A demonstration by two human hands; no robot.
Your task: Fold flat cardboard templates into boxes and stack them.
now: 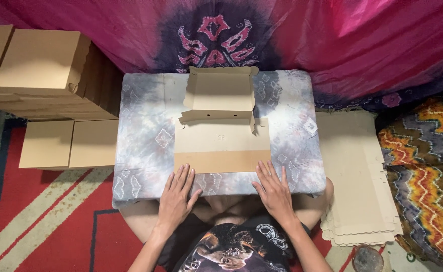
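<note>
A partly folded brown cardboard box lies on a low table covered with a grey-blue tie-dye cloth. Its far end is folded up into walls, and its near flap lies flat. My left hand rests flat on the cloth just below the flap's left corner, fingers spread. My right hand rests flat the same way by the flap's right corner, its fingertips touching the cardboard edge. Neither hand holds anything.
Stacks of finished brown boxes stand at the left, with two more lower down. A pile of flat cardboard blanks lies at the right on the floor. A pink and purple cloth hangs behind. A red patterned rug covers the floor.
</note>
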